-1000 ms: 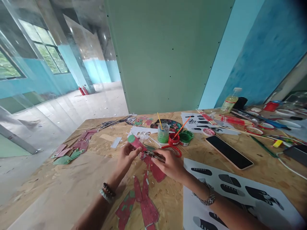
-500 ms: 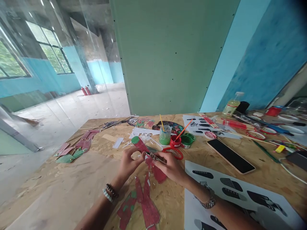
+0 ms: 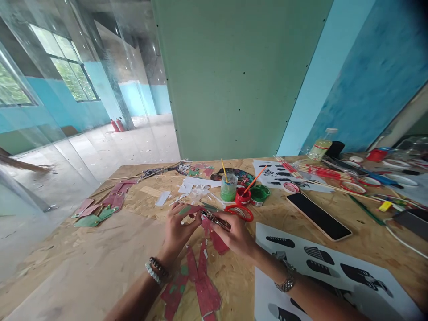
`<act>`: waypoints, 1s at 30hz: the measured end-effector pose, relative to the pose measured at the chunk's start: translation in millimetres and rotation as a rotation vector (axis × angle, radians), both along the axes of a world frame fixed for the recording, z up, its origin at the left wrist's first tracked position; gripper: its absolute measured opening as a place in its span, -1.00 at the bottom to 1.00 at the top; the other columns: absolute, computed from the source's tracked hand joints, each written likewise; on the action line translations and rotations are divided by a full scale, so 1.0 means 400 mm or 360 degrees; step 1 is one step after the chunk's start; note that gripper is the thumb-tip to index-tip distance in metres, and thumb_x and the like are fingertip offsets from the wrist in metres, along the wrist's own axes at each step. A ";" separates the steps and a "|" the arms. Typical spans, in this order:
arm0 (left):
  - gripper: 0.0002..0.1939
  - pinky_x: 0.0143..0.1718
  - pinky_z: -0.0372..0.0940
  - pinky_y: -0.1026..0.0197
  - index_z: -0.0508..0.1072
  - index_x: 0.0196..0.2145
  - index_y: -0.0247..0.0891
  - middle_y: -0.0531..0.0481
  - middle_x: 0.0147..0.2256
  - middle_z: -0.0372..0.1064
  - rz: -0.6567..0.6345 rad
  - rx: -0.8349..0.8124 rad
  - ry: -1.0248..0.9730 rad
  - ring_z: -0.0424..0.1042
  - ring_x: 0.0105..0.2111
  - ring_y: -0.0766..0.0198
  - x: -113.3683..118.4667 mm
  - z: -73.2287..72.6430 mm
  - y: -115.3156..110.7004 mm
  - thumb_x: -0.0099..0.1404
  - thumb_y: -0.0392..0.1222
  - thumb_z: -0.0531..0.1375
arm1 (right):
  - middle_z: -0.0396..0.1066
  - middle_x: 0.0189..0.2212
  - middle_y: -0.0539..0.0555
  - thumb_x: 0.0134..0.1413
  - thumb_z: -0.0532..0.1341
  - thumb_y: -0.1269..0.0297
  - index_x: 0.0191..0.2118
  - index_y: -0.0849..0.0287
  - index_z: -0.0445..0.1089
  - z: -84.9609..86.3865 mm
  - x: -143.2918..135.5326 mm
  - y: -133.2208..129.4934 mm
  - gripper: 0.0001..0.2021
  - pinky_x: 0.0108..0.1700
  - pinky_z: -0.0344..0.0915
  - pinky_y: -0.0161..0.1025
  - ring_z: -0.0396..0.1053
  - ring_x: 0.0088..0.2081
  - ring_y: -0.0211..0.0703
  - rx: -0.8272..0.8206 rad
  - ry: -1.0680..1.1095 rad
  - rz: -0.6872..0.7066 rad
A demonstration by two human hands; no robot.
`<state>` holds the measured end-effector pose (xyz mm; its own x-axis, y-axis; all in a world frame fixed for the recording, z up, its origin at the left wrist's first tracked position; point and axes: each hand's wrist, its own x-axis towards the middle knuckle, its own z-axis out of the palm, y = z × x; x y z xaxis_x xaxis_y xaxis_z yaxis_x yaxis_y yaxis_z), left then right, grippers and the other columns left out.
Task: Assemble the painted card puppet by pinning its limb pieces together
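Note:
My left hand (image 3: 180,229) pinches a red painted piece with a green end (image 3: 191,209). Closed around a small metal tool (image 3: 216,219), possibly a hole punch or pliers, is my right hand (image 3: 236,234). The tool's tip touches the red piece beside my left fingertips. Beneath and in front of my hands lie red painted cutouts (image 3: 207,292) and a red-and-green one (image 3: 175,290). Red-handled scissors (image 3: 245,213) rest just beyond my right hand.
Paint jars, green (image 3: 228,192) and red (image 3: 243,196), hold brushes behind my hands. A phone (image 3: 317,216) and printed sheets (image 3: 267,263) lie at right. More painted pieces (image 3: 96,216) are at left. A bottle (image 3: 321,147) stands at the back right.
The red piece between my hands has tilted down, its green end now near my left fingers instead of pointing up and away. My right hand still holds the metal tool.

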<state>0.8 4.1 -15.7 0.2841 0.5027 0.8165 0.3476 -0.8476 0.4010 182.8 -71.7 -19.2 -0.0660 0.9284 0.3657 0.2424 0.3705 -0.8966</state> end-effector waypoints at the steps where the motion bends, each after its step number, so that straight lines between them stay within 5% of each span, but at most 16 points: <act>1: -0.89 -0.26 0.24 0.20 0.62 -0.32 -0.18 0.12 -0.50 0.45 0.0005 -0.0010 -0.0006 0.38 -0.48 0.33 0.002 0.000 -0.002 0.28 -0.33 0.28 | 0.60 -0.13 0.05 0.24 0.17 0.34 -0.03 0.07 0.57 0.002 0.001 -0.001 -0.72 -0.06 0.40 -0.21 0.53 -0.12 -0.09 0.0045 -0.0034 -0.0009; 8: -0.89 -0.33 0.29 0.22 0.61 -0.44 -0.21 0.08 -0.53 0.50 0.0044 -0.0294 -0.0224 0.42 -0.50 0.29 0.008 -0.006 -0.003 0.24 -0.21 0.32 | 0.54 -0.27 0.10 0.16 0.16 0.44 -0.13 0.15 0.53 0.006 0.010 -0.008 -0.77 -0.17 0.34 -0.20 0.47 -0.23 -0.07 0.0333 -0.0537 -0.0291; 18: -0.63 -0.16 0.36 0.16 0.59 -0.40 -0.26 -0.12 -0.33 0.60 -0.0135 -0.1112 -0.0499 0.54 -0.25 0.11 -0.003 0.004 0.006 0.30 0.11 0.25 | 0.56 -0.27 0.09 0.19 0.20 0.38 -0.16 0.14 0.47 0.011 0.011 -0.004 -0.86 -0.17 0.34 -0.20 0.49 -0.22 -0.06 0.0227 -0.0530 -0.0366; 24: -0.63 -0.35 0.26 0.21 0.40 -0.58 -0.24 -0.02 -0.55 0.40 -0.0482 -0.1145 -0.0164 0.37 -0.47 0.23 -0.014 0.025 0.002 0.31 -0.01 0.11 | 0.52 -0.35 0.07 0.22 0.24 0.10 -0.19 0.14 0.49 0.018 0.027 0.010 -0.78 -0.30 0.35 -0.25 0.45 -0.35 -0.12 -0.0028 0.0064 -0.0357; 30: -0.57 -0.44 0.17 0.22 0.36 -0.61 -0.24 0.00 -0.61 0.33 -0.0698 -0.1060 0.0402 0.29 -0.55 0.27 -0.007 0.038 -0.030 0.35 0.02 0.07 | 0.36 -0.54 -0.02 -0.04 0.37 -0.16 -0.35 0.14 0.47 0.029 0.054 0.035 -0.58 -0.41 0.30 -0.26 0.31 -0.49 -0.20 -0.0328 0.0571 -0.0260</act>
<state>-2.1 -7.8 -0.6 0.7010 0.6589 0.2730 0.1881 -0.5400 0.8204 204.5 -57.6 -7.7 0.1851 0.9720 0.1446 -0.0572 0.1576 -0.9859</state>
